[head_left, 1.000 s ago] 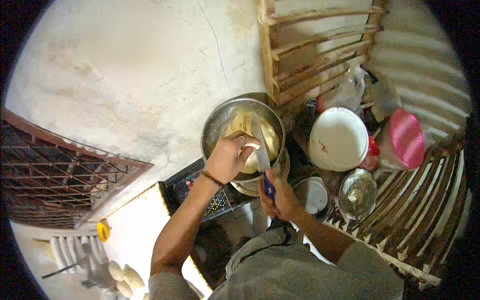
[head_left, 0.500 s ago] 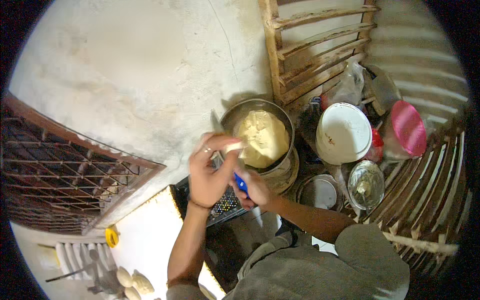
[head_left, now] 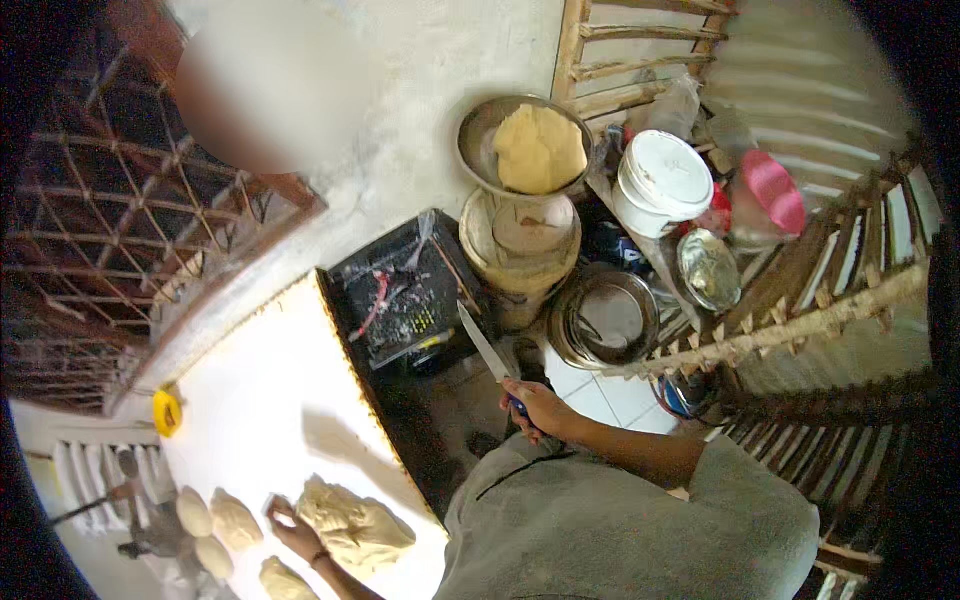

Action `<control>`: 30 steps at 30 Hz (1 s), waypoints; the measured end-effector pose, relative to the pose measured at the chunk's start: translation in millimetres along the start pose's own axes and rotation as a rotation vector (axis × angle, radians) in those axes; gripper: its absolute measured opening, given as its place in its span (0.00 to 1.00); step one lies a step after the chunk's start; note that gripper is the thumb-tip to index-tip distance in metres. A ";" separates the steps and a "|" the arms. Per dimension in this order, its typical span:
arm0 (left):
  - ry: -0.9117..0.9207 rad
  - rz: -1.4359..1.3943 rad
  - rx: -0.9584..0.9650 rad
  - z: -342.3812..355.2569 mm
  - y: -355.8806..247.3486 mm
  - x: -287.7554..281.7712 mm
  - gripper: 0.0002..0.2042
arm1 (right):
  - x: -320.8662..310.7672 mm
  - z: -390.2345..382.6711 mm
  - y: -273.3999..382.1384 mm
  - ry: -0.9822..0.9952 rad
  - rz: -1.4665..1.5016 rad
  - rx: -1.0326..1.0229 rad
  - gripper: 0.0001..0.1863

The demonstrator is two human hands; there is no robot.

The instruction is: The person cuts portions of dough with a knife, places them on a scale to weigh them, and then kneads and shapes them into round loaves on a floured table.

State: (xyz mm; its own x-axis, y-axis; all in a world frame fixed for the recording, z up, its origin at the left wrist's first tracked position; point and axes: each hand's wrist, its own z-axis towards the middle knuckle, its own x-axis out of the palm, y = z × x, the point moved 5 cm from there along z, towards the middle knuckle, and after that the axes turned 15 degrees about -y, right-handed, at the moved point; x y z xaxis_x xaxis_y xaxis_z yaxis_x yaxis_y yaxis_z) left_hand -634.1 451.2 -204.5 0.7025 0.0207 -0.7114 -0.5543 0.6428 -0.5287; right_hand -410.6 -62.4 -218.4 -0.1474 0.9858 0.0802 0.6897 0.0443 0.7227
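Note:
My right hand (head_left: 536, 408) is wrapped round the blue handle of a knife (head_left: 484, 342), near the front of my grey shirt. Its long blade points up and away, beside a black tray. On the brightly lit white table at lower left, my left hand (head_left: 292, 528) lies beside a large, rough lump of pale dough (head_left: 356, 522). Its fingers are curved and apart, with nothing visible between them. Several smaller dough pieces (head_left: 235, 520) rest left of that hand. A metal bowl (head_left: 470, 150) at the back holds a yellow, dough-like mass (head_left: 540, 150).
The bowl stands on a round pale container (head_left: 520, 245) by the wall. The black tray (head_left: 375, 262) lies against the white table (head_left: 250, 400). To the right are a white lidded bucket (head_left: 668, 180), a pink basin (head_left: 770, 195), metal pots (head_left: 610, 320) and a slatted wooden rack (head_left: 830, 300).
My left hand has moved from in front of the bowl down to the table, beside the large dough lump. The right hand has drawn the knife back from the bowl. The view has shifted.

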 end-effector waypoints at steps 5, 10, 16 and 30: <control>0.265 0.194 -0.152 -133.7 54.0 -22.1 0.35 | 46.0 -15.6 -29.3 0.035 -0.125 -0.193 0.28; 0.549 0.408 -0.006 -117.2 21.7 -19.2 0.45 | 131.2 18.8 -60.1 0.209 -0.546 -0.480 0.26; 0.552 0.383 -0.128 -118.3 49.1 -15.8 0.44 | 265.4 86.8 -105.3 0.239 -0.883 -0.716 0.27; 0.155 -0.628 -0.461 -74.7 -101.2 -11.7 0.17 | 29.5 68.7 259.9 -0.646 -0.574 -1.604 0.20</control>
State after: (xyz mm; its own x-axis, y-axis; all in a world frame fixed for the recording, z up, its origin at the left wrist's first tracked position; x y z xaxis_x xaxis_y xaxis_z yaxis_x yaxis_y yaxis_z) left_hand -619.5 328.6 -177.3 0.8938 -0.3690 -0.2550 -0.2276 0.1169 -0.9667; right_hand -187.0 -10.6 -75.3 0.4414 0.8244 -0.3544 -0.6711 0.5655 0.4795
